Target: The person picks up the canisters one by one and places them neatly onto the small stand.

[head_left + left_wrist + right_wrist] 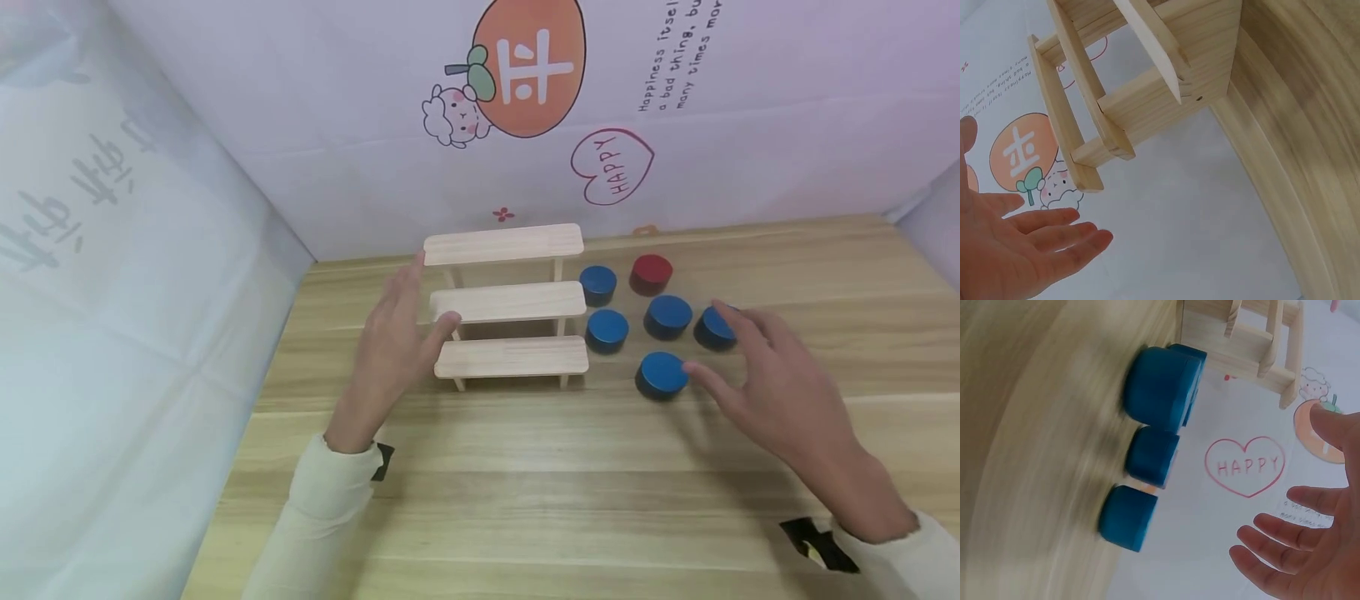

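Tabletop (540, 492): three-tier wooden rack (510, 302) near back edge. My left grip (390, 333), fingers extended, beside it; my right grip (780, 387), likewise spread, near five blue cylinders (662, 373). Red cylinder (651, 273) closest to back edge.

Spread fingers (1291, 532), blue cylindrical pieces (1157, 387) on wood-grain table (1029, 456), wooden stand (1271, 340), red HAPPY heart (1244, 466)

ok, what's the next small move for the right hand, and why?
Probably ease the right hand in and pinch the front blue cylinder. The hand is open and holds nothing, the right wrist view shows it apart from the blue cylinders, and in the head view the front one lies right by its thumb.
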Demonstrator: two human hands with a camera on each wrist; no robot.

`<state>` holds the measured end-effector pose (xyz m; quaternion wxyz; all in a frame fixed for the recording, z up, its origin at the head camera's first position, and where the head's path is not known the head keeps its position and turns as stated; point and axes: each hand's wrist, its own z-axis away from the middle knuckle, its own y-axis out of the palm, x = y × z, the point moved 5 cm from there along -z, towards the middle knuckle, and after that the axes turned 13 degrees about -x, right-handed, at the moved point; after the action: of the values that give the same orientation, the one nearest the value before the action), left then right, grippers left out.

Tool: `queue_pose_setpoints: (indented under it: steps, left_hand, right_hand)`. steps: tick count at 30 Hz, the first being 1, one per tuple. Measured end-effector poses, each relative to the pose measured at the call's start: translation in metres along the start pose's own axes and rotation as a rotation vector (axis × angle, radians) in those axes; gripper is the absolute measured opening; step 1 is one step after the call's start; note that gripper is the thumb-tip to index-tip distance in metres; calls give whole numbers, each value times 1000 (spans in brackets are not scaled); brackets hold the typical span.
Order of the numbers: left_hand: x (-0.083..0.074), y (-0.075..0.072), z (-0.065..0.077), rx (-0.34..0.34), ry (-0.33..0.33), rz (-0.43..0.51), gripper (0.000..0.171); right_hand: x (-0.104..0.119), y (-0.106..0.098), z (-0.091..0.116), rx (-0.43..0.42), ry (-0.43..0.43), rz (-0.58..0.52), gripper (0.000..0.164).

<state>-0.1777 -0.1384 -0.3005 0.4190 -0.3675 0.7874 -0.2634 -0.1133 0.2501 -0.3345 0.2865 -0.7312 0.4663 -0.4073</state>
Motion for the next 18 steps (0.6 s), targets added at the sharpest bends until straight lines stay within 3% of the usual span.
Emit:
queue_pose_setpoints:
  steps: [7,18]
  left_hand:
    - [7,0,-5,29,-89,108,93]
    - [13,5,-14,6,-88,120,81]
  right_hand:
    - [-17,6,-3,79,66,-55,88]
    - [-34,10,-3,122,123,-122,90]
